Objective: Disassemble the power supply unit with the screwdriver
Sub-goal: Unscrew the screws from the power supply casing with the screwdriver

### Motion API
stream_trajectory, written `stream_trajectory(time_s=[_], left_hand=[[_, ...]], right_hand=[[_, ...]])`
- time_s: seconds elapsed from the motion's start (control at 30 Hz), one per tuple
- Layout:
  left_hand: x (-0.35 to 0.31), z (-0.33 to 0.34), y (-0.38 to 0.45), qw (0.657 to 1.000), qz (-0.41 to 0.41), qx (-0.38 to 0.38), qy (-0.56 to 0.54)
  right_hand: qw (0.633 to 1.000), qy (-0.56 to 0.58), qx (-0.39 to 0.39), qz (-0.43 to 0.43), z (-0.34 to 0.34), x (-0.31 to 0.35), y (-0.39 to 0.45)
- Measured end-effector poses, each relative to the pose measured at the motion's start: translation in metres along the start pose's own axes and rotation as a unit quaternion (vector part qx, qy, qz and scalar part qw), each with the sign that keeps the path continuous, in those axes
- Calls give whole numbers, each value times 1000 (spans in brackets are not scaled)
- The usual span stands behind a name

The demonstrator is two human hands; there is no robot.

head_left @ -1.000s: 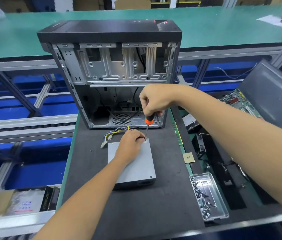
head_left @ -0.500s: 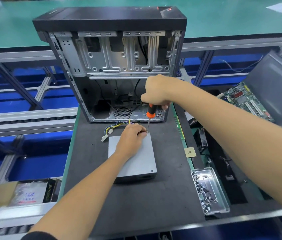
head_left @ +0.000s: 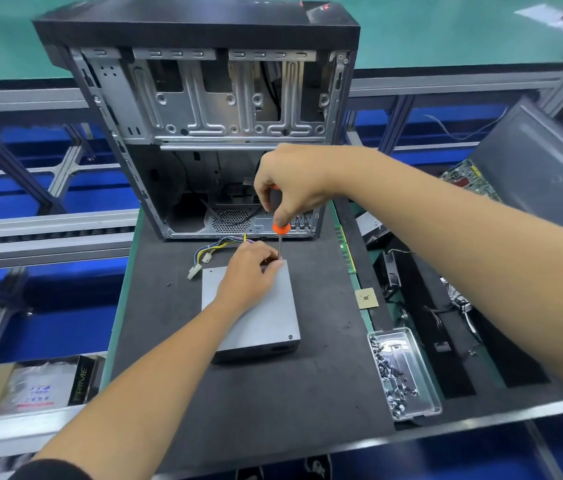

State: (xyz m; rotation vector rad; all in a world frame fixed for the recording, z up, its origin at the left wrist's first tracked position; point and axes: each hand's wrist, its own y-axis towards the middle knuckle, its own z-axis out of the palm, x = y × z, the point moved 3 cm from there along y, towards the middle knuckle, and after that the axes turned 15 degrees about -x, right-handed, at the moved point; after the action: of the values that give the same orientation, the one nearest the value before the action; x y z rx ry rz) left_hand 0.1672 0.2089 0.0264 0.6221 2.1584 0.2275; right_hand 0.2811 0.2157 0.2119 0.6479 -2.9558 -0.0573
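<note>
A grey metal power supply unit [head_left: 266, 317] lies flat on the black mat, its coloured cable bundle [head_left: 216, 249] trailing toward the open case. My left hand [head_left: 247, 275] rests on the unit's far half, its fingertips bunched at the far right corner around the screwdriver's tip. My right hand [head_left: 290, 183] grips the handle of the screwdriver [head_left: 280, 233] from above. The tool has a black and orange handle and stands upright, its thin shaft pointing down onto that corner. A screw shows at the unit's near right corner.
An open, empty computer case [head_left: 204, 109] stands upright right behind the unit. A clear tray [head_left: 408, 407] with several screws sits at the near right. A CPU chip [head_left: 366, 298], a memory stick, a circuit board [head_left: 470, 180] and a side panel lie to the right.
The view has shifted slightly. The screwdriver stays upright at the unit's far right corner, and my right hand's grip on the handle has shifted a little. My left hand stays by the tip.
</note>
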Motion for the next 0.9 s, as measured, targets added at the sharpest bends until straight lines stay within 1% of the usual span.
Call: stream_trajectory(time_s=[0.07,0.13,0.2,0.27,0.33,0.37,0.43,0.5,0.6,0.7,0.8,0.9], left_hand=[[-1,0,-1,1000,0,-3,5],[-1,0,-1,1000,-5,-5,5],[-1,0,-1,1000,-8,-7,2],[0,0,-1,1000,-9,-7,6],[0,0,-1,1000,-9,-7,7],[0,1,-1,1000,-8,-5,7],[1,2,-2,1000,-7,1,9],[1,1,-2,1000,-7,3,7],[1,1,-2,1000,-6,3,-4],[1,1,-2,1000,-10,8,-6],[1,1,-2,1000,-16,15,-7],[1,1,-2,1000,-19,14,-7]], right_hand=[[999,13,-2,30,0,-3,-1],[998,29,12,56,0,-5,-3],[997,-2,23,71,2,-5,-4],[992,-19,21,121,3,-3,-5],[987,2,21,162,3,-4,-1],[985,19,31,166,4,-3,0],[986,28,58,156,5,-1,2],[990,1,68,120,2,-1,4],[997,-43,45,52,-7,-1,3],[999,-20,36,16,-10,1,-1],[998,33,49,8,-13,4,-3],[994,68,74,42,-14,4,-2]])
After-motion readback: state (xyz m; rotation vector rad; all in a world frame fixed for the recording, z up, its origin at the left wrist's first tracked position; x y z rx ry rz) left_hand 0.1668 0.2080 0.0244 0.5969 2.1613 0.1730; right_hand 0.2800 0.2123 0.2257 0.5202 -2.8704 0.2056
